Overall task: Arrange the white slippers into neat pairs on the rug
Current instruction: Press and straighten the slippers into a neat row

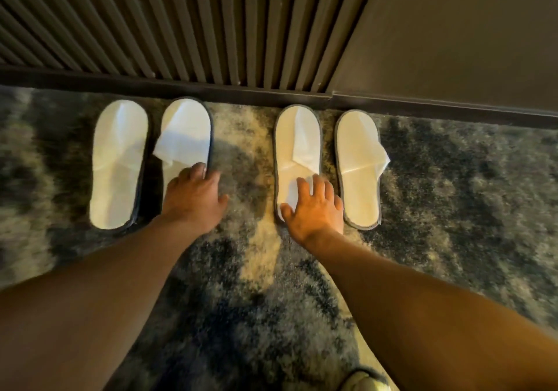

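Several white slippers lie in a row on the dark mottled rug [241,270], toes toward the wall, in two pairs. The far-left slipper [119,164] lies flat and untouched. My left hand [193,200] rests on the heel of the second slipper [188,131], fingers curled over its right edge; its upper is creased. My right hand [314,209] lies spread on the heel of the third slipper [297,149], fingers apart. The far-right slipper [359,170] lies free, its upper flap sticking out to the right.
A dark baseboard [271,93] runs just beyond the slipper toes, with a ribbed wall panel [181,22] above it and a smooth wall [453,34] at the right. A pale shoe tip [365,380] shows at the bottom edge.
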